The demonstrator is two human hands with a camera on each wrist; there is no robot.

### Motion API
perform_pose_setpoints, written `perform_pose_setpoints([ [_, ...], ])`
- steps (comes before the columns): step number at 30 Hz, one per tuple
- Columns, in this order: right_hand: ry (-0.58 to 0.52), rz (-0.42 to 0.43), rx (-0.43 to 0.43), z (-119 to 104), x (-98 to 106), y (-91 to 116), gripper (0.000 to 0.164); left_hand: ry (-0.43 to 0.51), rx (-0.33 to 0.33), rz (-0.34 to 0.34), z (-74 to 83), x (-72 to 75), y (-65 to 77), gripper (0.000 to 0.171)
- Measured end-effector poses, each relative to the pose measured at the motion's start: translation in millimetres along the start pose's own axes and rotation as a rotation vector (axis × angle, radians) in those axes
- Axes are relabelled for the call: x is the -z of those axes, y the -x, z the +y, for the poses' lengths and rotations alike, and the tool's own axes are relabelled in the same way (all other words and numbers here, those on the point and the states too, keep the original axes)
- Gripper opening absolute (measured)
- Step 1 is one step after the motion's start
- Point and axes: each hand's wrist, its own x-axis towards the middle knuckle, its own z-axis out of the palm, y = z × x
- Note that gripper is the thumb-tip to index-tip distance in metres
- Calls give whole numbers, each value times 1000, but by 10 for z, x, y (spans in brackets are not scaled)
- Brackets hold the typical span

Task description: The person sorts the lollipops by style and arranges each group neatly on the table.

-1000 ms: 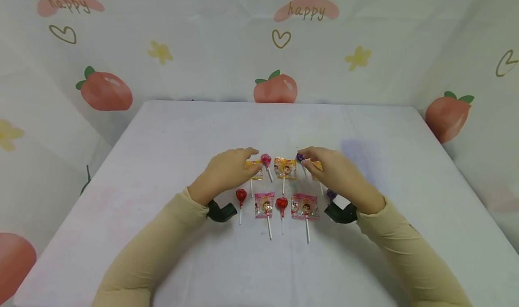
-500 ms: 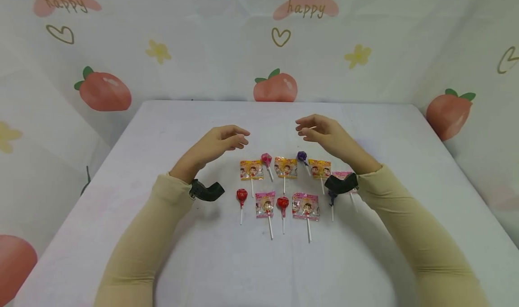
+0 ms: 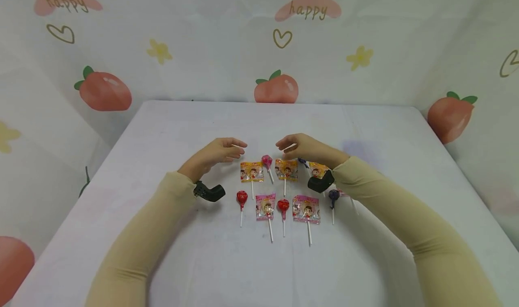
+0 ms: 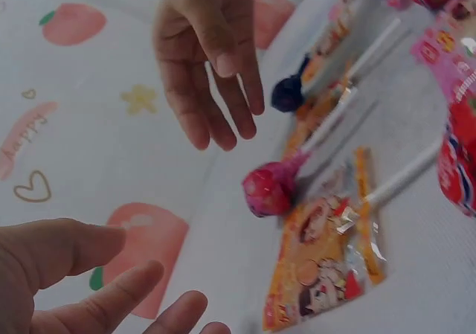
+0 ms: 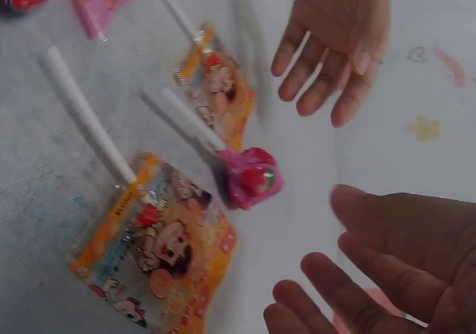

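Both hands hover over the back row of lollipops with fingers relaxed and nothing held. My left hand [image 3: 216, 155] is behind and left of an orange-wrapped lollipop [image 3: 252, 172]. My right hand [image 3: 304, 148] reaches over the purple lollipop [image 3: 302, 161] and partly covers it, near the middle orange-wrapped lollipop [image 3: 286, 170]. Between the hands lies a round pink lollipop [image 3: 266, 160], seen closely in the right wrist view too. Another orange-wrapped lollipop [image 3: 318, 169] lies under the right wrist.
The front row has two red lollipops [image 3: 242, 197], two pink-packet lollipops [image 3: 306, 209] and a dark purple one [image 3: 334, 195]. One more pink packet is mostly hidden by the right sleeve [image 3: 381, 194]. A white cloth covers the table [image 3: 227, 266]; a peach-print backdrop [image 3: 219, 68] stands behind.
Both hands rose off the back row and drew away from the lollipops. Since then the right hand has swung left and lower, and the left has dipped slightly. The lollipops stay in place.
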Motion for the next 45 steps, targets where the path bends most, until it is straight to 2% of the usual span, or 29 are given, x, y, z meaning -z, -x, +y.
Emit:
perform_pose_setpoints([
  [6,82,-27,-58,-37,-84,-84,50,-73,60,3,-11,-61,-45,41],
  [13,166,-9,-126,-60,-161,-126,53,-190,63,22,-42,-112,-120,47],
  [18,213,-6,-120,-19,-195,-153,50,-275,55,0,-52,-164,-178,53],
  [26,280,13,-107,12,-222,-157,47,-403,46,-17,-24,-249,-219,51],
  [35,354,51,-47,-1,-268,-142,43,-434,64,-13,-13,-276,-220,45],
  [45,385,61,-14,1,-293,-107,41,-406,30,-29,-56,-271,-238,42],
])
